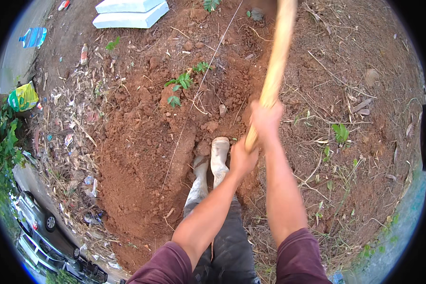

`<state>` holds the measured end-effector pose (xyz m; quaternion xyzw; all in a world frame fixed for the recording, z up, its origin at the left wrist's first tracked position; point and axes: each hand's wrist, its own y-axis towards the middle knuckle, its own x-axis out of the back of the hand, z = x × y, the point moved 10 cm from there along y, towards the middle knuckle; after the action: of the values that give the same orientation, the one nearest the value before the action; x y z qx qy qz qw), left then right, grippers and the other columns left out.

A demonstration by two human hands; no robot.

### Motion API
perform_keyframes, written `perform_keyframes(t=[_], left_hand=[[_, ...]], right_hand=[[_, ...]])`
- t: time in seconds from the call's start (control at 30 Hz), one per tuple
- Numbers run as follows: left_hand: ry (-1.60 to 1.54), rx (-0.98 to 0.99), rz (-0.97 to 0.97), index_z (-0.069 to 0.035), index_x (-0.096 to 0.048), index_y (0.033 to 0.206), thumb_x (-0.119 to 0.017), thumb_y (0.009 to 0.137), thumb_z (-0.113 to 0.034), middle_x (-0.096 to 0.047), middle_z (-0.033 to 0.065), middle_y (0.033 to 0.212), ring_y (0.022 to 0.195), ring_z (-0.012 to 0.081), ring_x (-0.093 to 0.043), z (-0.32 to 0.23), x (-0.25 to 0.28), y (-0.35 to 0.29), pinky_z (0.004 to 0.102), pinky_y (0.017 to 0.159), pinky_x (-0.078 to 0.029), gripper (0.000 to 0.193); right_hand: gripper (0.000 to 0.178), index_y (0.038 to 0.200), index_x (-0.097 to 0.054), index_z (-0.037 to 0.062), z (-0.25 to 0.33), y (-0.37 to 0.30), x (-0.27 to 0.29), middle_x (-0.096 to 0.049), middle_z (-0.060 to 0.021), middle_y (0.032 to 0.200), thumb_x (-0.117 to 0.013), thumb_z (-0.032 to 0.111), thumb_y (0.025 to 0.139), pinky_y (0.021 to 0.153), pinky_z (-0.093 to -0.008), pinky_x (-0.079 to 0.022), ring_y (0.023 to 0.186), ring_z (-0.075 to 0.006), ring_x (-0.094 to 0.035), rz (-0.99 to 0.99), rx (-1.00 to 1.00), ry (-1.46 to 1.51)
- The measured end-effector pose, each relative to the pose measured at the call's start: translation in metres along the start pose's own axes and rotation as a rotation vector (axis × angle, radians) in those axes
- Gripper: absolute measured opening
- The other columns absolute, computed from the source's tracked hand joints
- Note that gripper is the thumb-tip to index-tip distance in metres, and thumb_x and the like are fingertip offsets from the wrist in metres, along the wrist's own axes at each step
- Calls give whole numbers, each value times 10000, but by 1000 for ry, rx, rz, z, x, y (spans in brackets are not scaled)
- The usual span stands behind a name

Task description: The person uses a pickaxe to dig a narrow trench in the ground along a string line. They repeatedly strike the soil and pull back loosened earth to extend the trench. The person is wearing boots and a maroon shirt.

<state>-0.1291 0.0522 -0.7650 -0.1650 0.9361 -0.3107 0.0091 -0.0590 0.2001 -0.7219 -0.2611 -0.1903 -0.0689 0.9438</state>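
A long, pale wooden tool handle [278, 57] runs from my hands up past the top edge, and whatever sits at its far end is out of sight. Near its lower end my left hand [244, 158] is wrapped round the wood. Just above, my right hand [267, 118] grips the same shaft, slightly blurred. Loose reddish soil [132, 161] lies heaped to the left of my pale, muddy boots [219, 154]. A thin taut string [194, 102] crosses the ground left of the handle.
White blocks [130, 14] are stacked at the far left. A plastic bottle [84, 54], a blue container [33, 37] and a green-yellow sack [23, 97] lie along the littered left side. Parked cars [45, 222] stand lower left. Small green plants [182, 80] grow near the string.
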Motion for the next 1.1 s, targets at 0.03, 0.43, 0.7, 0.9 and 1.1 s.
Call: perform_keyframes(t=[0.03,0.43,0.7,0.9,1.1], left_hand=[[34,200,88,-18,-667,1178,-706,852,-120,-717,276,953,941,415,-725,65,-15,-67,472,816,-560,344],[195,-36,109,-38,-625,1141,-770,837,-152,-697,258,802,804,447,-715,-8,47,-153,496,673,-574,355],[113,-230,-22,-30,-612,1028,-692,849,-55,-708,253,873,851,464,-697,-74,16,59,501,692,-548,198],[404,505,58,-9,-654,1091,-700,823,-163,-709,301,935,954,488,-689,133,103,-236,507,820,-561,313],[268,255,-39,-7,-646,1069,-754,816,-188,-705,286,842,841,445,-724,65,114,-315,492,709,-586,329]], right_hand=[[237,931,-658,-67,-97,-19,25,-682,-159,724,-728,93,770,565,-403,-549,625,-227,-686,-10,-93,-203],[173,956,-542,-28,18,-162,58,-612,-91,692,-641,-39,814,474,-326,-501,520,-159,-605,-11,-111,42],[104,883,-561,7,86,11,0,-580,-53,640,-644,-36,836,426,-310,-460,462,-153,-562,19,233,298],[122,858,-562,5,-211,-227,-7,-576,-63,628,-675,-2,814,386,-348,-469,439,-182,-573,153,-658,51],[249,997,-604,-27,-134,-299,44,-633,-88,772,-690,8,765,569,-354,-511,637,-187,-633,152,-295,-79]])
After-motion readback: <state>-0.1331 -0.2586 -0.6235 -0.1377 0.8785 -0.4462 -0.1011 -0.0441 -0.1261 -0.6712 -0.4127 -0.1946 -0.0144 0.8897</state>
